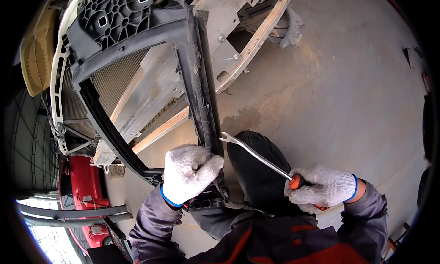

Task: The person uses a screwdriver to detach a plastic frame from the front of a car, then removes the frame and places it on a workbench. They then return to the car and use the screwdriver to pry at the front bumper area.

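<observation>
The left hand (190,172), in a white knit glove, is wrapping its grip tightly around the lower end of a black plastic frame (201,81), the fingers closed over the upright bar where it is meeting the bottom corner. That frame is the landmark here: it is standing propped over the concrete floor (330,90), with a finned radiator panel (114,83) lying behind its opening and a pale metal sheet (156,85) crossing the same opening. A red car body (85,181) is showing below and left of the frame.

The right hand (321,188), also gloved, is closing its grip on the orange handle of a trim-removal tool (256,156). The thin steel shaft is reaching up and left, and its forked tip is hovering just right of the frame's upright bar, near the left hand but not visibly touching the plastic.

The frame is looking light for its bulk but long and springy; such moulded plastic is likely bending before it is breaking, yet thin tabs and clip seats are probably cracking under a sharp twist. Holding it on the thick bar, as the left hand is doing, seems safest. The tool is looking stiff and slim, its steel slippery, so the rubbery handle is the place to grasp it.
</observation>
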A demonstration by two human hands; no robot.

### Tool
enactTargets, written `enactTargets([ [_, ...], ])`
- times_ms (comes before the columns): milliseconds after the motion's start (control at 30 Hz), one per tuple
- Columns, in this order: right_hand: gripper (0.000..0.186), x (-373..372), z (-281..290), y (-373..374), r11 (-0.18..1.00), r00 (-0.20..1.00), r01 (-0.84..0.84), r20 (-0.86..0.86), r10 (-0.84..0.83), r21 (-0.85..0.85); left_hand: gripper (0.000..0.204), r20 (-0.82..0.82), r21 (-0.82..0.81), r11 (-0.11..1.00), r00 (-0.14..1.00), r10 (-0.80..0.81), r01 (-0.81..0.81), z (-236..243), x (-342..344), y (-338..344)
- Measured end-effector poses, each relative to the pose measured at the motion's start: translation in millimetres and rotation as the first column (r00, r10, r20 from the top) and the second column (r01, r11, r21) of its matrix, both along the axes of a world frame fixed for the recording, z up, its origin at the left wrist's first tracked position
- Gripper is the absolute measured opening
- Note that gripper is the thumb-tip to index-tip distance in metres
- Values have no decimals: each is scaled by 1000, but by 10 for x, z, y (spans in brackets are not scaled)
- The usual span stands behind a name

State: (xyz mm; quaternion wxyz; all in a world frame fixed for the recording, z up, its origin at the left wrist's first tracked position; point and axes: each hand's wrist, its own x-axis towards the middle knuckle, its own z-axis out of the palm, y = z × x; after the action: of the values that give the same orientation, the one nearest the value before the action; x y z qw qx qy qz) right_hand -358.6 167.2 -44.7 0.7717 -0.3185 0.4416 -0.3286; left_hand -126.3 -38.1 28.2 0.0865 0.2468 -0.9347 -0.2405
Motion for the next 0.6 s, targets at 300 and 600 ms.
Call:
enactTargets([
  [300, 27, -102, 99, -61, 987, 990, -24, -140, 2, -157, 23, -59, -26, 999, 997, -42, 41, -89, 46, -36],
  [600, 29, -255, 345, -217, 991, 956, -79, -290, 45, -107, 26, -85, -47, 994, 991, -106, 103, -149, 71, -110],
])
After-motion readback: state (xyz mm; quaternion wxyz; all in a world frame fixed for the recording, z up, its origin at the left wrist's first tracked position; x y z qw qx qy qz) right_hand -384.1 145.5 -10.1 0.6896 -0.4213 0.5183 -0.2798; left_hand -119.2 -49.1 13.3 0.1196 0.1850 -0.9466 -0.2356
